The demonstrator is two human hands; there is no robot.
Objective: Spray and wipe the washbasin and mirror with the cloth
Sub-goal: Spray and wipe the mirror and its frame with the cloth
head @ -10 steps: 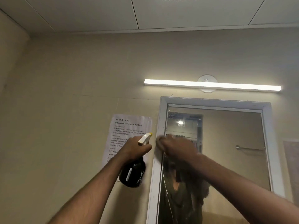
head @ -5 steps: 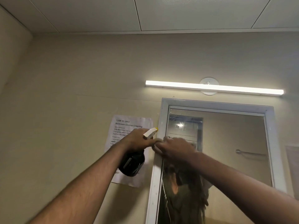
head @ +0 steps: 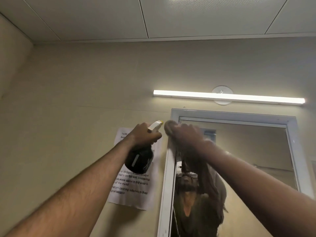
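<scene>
A white-framed mirror (head: 248, 151) hangs on the beige wall at the right. My right hand (head: 185, 134) is closed on a pale cloth (head: 169, 127) and presses it against the upper left corner of the mirror frame. My left hand (head: 142, 135) grips a dark spray bottle (head: 139, 159) with a white and yellow nozzle, held up beside the frame with the nozzle close to the cloth. The washbasin is out of view below.
A printed instruction sheet (head: 131, 189) is taped to the wall left of the mirror, partly behind the bottle. A lit strip lamp (head: 229, 96) runs above the mirror. The mirror reflects a person and a towel rail.
My right hand has slid the cloth up the left side of the mirror frame to its top corner. My left hand and the bottle rose alongside it.
</scene>
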